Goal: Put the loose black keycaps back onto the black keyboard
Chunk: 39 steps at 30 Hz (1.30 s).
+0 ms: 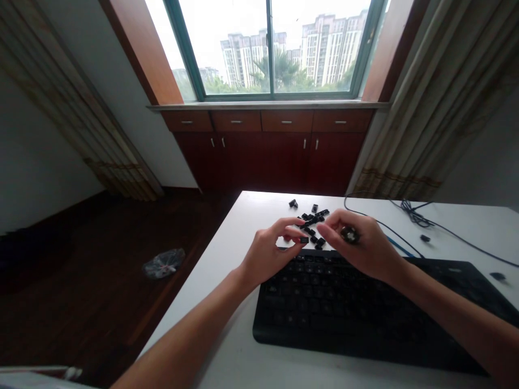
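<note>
My left hand (272,246) pinches a small black keycap (304,240) between thumb and fingertips, just above the back edge of a black keyboard (324,324). Close by on the right, my right hand (363,240) is closed around an object with a dark, round, patterned end (350,234); its kind cannot be made out. Loose black keycaps (311,220) lie in a scattered pile on the table behind the keyboard, partly hidden by my hands. The right forearm crosses over the keyboard and covers some of it.
A white table (227,335) carries everything. A coiled black cable (417,216) lies at its back right, near a single black piece (425,237). A thin blue strip (399,246) shows beside my right wrist. On the floor at left sits a clear plastic bag (164,263).
</note>
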Tool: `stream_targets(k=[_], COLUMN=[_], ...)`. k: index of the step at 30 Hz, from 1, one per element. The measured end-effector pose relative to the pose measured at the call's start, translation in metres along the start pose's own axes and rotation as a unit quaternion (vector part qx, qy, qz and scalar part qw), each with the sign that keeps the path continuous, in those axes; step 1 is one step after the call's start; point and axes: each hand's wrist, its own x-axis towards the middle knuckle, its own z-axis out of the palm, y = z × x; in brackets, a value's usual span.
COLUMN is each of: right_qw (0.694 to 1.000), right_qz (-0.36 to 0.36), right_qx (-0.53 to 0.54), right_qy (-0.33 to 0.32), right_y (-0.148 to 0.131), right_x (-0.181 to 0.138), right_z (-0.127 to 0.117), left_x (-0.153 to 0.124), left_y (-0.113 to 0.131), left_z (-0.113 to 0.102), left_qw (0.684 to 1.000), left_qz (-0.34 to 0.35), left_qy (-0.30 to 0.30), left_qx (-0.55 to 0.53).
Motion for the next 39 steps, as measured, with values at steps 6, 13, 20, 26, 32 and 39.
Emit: stream_targets(k=[6, 13, 20, 26, 32, 39], right_qw=[0.985, 0.986, 0.988, 0.972, 0.975, 0.98], right_qz=[-0.082, -0.088, -0.074, -0.039, 0.004, 0.023], right_qx=[-0.114, -0.104, -0.127, -0.227, -0.213, -0.172], right_qy=[-0.103, -0.096, -0.036, -0.035, -0.059, -0.095], right_y=[0.017, 0.02, 0.024, 0.06, 0.075, 0.074], right_x=[-0.017, -0.021, -0.028, -0.066, -0.091, -0.094], right_z=[0.001, 0.006, -0.044, -0.121, -0.13, -0.111], left_x=[-0.003, -0.006, -0.003, 0.003, 0.003, 0.004], left_y=[0.003, 0.007, 0.009, -0.015, -0.038, -0.04], left_z=[0.002, 0.005, 0.006, -0.011, -0.015, -0.013], left_qw=[1.0, 0.998, 0.996, 0.99, 0.982, 0.975], left_qz=[0.028, 0.049, 0.046, -0.014, -0.122, -0.165], left_qy=[-0.007, -0.019, -0.025, 0.027, 0.031, 0.014], left_qx=[0.011, 0.026, 0.069, 0.135, 0.138, 0.147])
